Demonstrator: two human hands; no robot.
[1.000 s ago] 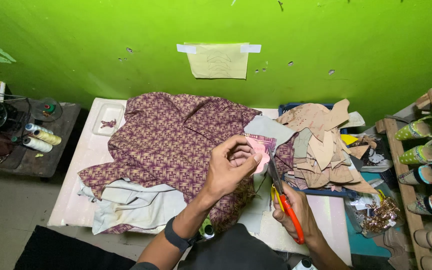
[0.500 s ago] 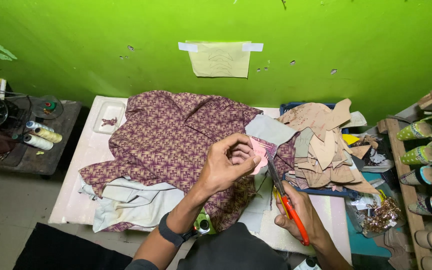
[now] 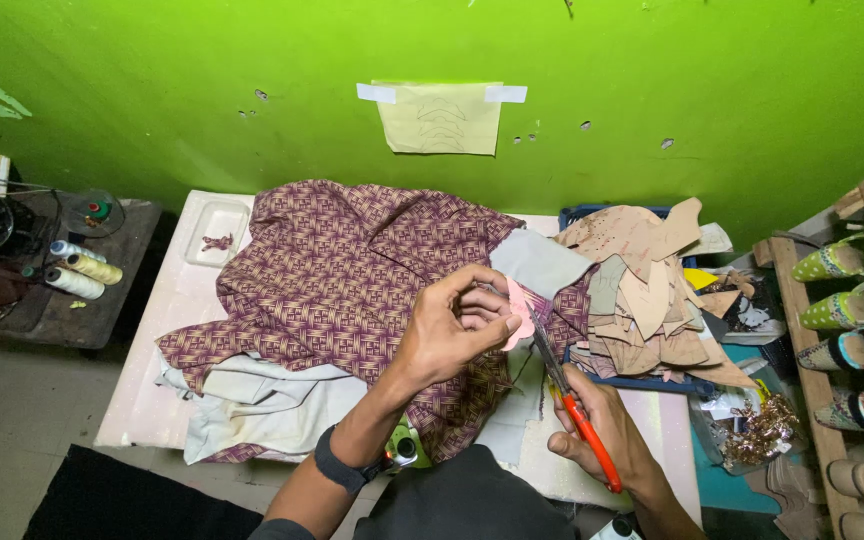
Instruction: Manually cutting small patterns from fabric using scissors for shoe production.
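Pink piece [image 3: 518,310] in left hand [image 3: 449,325]

Maroon-and-gold lattice-patterned fabric [image 3: 352,270], orange-handled scissors [image 3: 574,415], green wall [image 3: 202,60].

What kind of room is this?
Probably a small shoemaking or sewing workshop: patterned fabric on a table, cut-out pieces, thread spools, and finished shoes on a rack.

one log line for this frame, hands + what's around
left hand: pinching pink piece | right hand: gripping orange-handled scissors, blades at the pink piece | under: patterned maroon fabric on white table | right: tan cutouts
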